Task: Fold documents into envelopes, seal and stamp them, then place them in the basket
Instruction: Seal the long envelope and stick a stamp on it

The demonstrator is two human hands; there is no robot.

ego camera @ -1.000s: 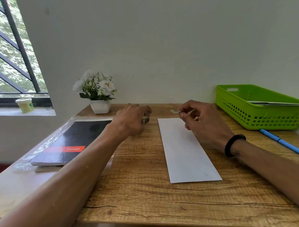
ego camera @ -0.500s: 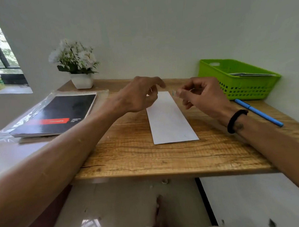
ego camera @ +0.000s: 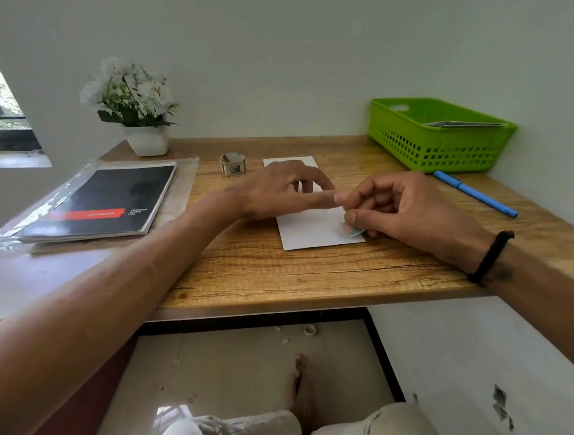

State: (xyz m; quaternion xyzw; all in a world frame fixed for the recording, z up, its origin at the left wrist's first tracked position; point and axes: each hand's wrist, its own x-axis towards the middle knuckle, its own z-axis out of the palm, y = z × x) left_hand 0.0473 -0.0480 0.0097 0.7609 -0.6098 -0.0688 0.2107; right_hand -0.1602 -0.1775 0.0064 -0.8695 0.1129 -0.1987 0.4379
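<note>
Step in hand: stamping. The envelope [ego camera: 315, 222] lies flat on the surface [ego camera: 281, 276], its long axis running 12 to 6 from the person, far end partly hidden under the left hand.

The right hand [ego camera: 407, 208] pinches a small stamp [ego camera: 351, 229] between thumb and forefinger, fingers curled in on it. The stamp sits over the envelope's near corner at the 5 o'clock end, touching or just above the paper; contact cannot be confirmed from this view. The printed face appears to be up.

The left hand [ego camera: 278, 193] reaches across from 9 o'clock, fingers straight and spread loosely over the middle of the envelope, the forefinger tip meeting the right hand's fingers. It holds nothing. Whether the palm presses on the paper cannot be told.

Key relation: the stamp is directly under the right fingers, at the envelope's near right corner, so the right hand is the one placed to lay it; the left forefinger is just beside at 10 o'clock of the stamp, well placed to smooth it. Judgement: the next move needs the stamp square to the corner edges and pressed flat.

The stamp roll [ego camera: 232, 164] stands at 11 o'clock of the envelope, apart from both hands. The green basket [ego camera: 440, 145] is at 2 o'clock, already holding paper items; a blue pen [ego camera: 475, 194] lies near it. The notebook [ego camera: 101, 202] and flower pot [ego camera: 147, 141] sit to the left.
</note>
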